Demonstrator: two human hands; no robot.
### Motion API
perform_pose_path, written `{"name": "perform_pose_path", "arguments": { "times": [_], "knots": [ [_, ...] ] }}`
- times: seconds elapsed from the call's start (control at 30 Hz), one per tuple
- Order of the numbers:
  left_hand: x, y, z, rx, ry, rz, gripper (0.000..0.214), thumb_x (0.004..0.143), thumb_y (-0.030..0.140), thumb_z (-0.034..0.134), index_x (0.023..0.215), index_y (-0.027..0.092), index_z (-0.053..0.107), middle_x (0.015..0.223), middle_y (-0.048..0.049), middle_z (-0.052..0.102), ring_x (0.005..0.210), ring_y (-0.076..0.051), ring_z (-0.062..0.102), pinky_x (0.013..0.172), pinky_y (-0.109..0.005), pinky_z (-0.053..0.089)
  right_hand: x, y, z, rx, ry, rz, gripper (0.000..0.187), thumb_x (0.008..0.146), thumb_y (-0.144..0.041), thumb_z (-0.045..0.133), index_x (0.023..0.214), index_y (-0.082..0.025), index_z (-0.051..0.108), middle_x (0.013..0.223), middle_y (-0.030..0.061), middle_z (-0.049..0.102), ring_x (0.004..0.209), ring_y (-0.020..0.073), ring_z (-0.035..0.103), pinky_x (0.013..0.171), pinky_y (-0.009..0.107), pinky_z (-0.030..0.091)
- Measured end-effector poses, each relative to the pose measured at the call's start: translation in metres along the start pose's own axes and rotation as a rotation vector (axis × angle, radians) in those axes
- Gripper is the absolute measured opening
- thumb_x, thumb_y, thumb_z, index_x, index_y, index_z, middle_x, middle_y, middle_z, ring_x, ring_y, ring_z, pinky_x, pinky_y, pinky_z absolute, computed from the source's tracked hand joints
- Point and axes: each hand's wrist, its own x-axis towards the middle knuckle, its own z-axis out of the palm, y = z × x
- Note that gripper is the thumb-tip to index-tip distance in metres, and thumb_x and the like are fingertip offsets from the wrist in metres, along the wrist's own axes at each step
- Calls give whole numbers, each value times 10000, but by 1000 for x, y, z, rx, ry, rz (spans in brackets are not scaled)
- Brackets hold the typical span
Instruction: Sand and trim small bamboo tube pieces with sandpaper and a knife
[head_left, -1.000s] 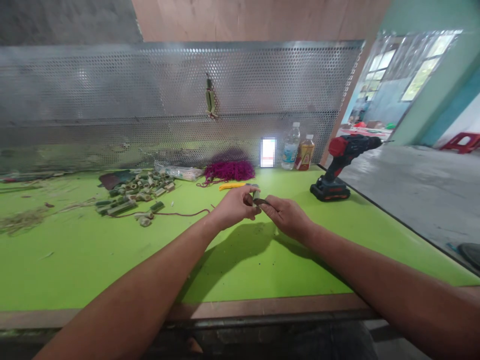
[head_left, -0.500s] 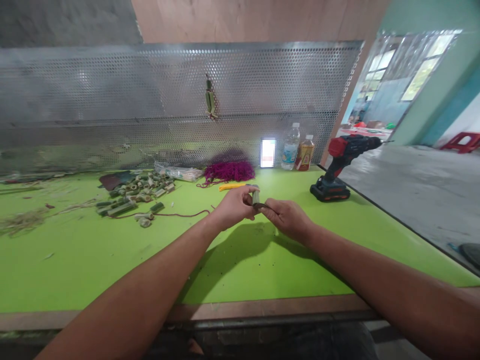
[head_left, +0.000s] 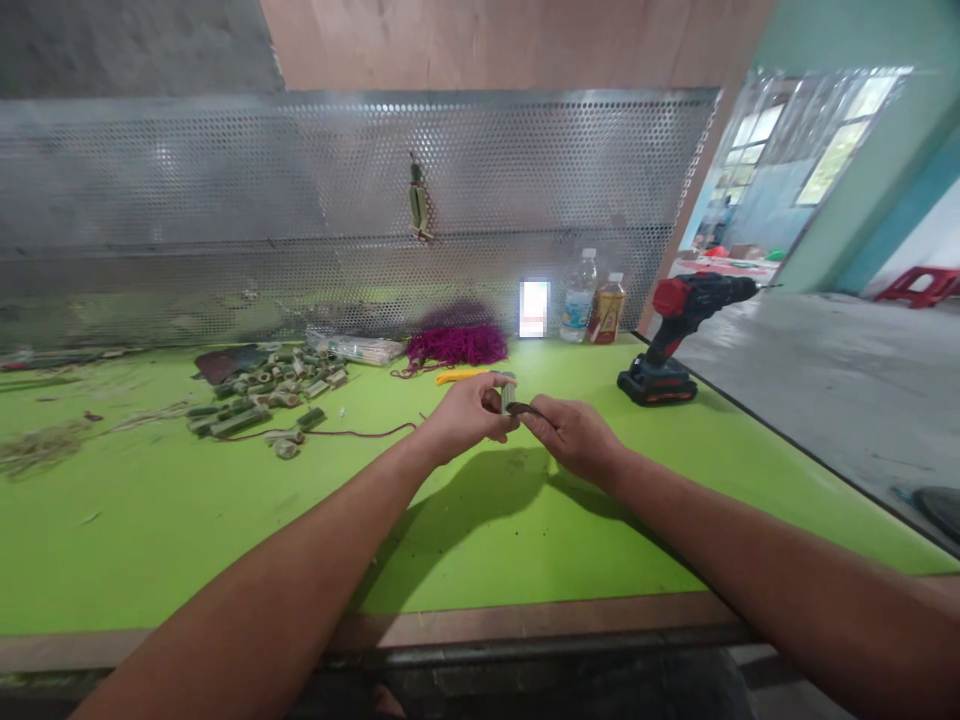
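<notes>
Up front, the bare left hand (head_left: 469,418) was curled firmly around a short, pale-green bamboo segment (head_left: 509,397), which was partly hidden by the fingers and held roughly upright. The bare right hand (head_left: 574,437) was pinched shut on a narrow, dark curved strip (head_left: 529,409), though what it was exactly couldn't really be made out, and its tip was set against the segment. The hands were held together just beside each other, above a bright lime-green tabletop (head_left: 135,530) with a brown wooden front edge.

Just past the hands, a flat yellow strip (head_left: 459,376) was left lying on the table. A thin dark-red cord (head_left: 360,434) was trailed left into a heap of cut green bamboo segments (head_left: 270,385), with dry straw-coloured fibres (head_left: 45,447) scattered beyond. Off to the right, a red-and-black cordless drill (head_left: 670,335) was stood on its battery near the table edge.

Further back, a tangle of magenta yarn (head_left: 456,346), a clear plastic packet (head_left: 356,347), a clear water bottle (head_left: 578,297) and an amber-coloured bottle (head_left: 606,310) were lined up by a perforated metal sheet (head_left: 300,200), and a small green bundle (head_left: 418,205) was hung on it. A red plastic stool (head_left: 919,286) could be seen far off on the right.
</notes>
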Motion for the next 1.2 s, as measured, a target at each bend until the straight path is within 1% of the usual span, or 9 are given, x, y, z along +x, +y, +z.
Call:
{"name": "perform_pose_path", "arguments": {
  "times": [0.13, 0.3, 0.5, 0.67, 0.83, 0.93, 1.03, 1.1, 1.2],
  "knots": [
    [-1, 2, 1, 0, 37, -7, 439, 695, 89, 715, 1118, 119, 605, 705, 1, 624, 605, -100, 601, 581, -256, 567, -1, 0, 1, 20, 45, 38, 393, 989, -469, 355, 766, -190, 518, 627, 10, 523, 564, 128, 428, 553, 262, 211],
    [0, -3, 5, 37, -31, 1, 421, 670, 52, 699, 1079, 113, 620, 687, 6, 610, 581, -89, 573, 548, -230, 537, 2, -1, 2, 27, -2, 41, 376, 988, -457, 361, 779, -191, 526, 644, 18, 548, 568, 134, 439, 552, 267, 215],
    [-2, 2, 2, -32, 84, -19, 527, 684, 74, 718, 1190, 116, 575, 700, 9, 601, 608, -102, 591, 580, -260, 560, 2, 3, 2, 76, 88, 105, 395, 985, -484, 362, 763, -196, 518, 619, 5, 519, 557, 131, 427, 551, 268, 222],
    [-1, -1, 3, 48, 32, -9, 514, 697, 105, 732, 1189, 121, 581, 699, 0, 625, 591, -110, 603, 570, -262, 554, 2, -2, 4, 68, -15, 70, 364, 976, -452, 379, 765, -195, 526, 631, 11, 537, 561, 132, 434, 551, 272, 212],
    [0, -2, 0, -42, 112, 6, 540, 691, 93, 731, 1205, 136, 572, 734, -12, 644, 625, -121, 629, 601, -280, 571, 1, 3, 4, 105, 78, 103, 390, 983, -481, 361, 788, -193, 536, 646, 15, 540, 582, 142, 449, 566, 274, 240],
    [1, -8, 1, 10, 27, -15, 473, 700, 91, 720, 1155, 125, 594, 761, -35, 666, 643, -138, 659, 633, -300, 577, 2, 1, 6, 119, 63, 97, 370, 982, -468, 364, 788, -195, 522, 654, 14, 541, 584, 142, 452, 565, 273, 243],
    [1, -12, 2, 11, -29, 7, 531, 676, 60, 728, 1183, 126, 587, 803, -50, 681, 671, -150, 676, 667, -316, 583, 1, -3, 7, 115, -14, 97, 354, 981, -452, 369, 795, -195, 526, 672, 21, 564, 586, 142, 459, 561, 274, 237],
    [1, -10, 0, -33, 11, 25, 603, 657, 54, 744, 1227, 137, 566, 817, -44, 675, 685, -150, 675, 679, -328, 591, 1, -1, 7, 108, -28, 109, 357, 982, -452, 367, 801, -195, 536, 675, 25, 572, 589, 143, 463, 563, 274, 241],
    [0, -8, -3, -75, 65, 38, 583, 683, 97, 748, 1232, 149, 560, 841, -42, 665, 694, -146, 674, 688, -337, 600, 0, 2, 6, 91, 4, 134, 373, 978, -469, 376, 795, -194, 547, 660, 24, 564, 583, 144, 458, 566, 275, 249]
  ]
}}
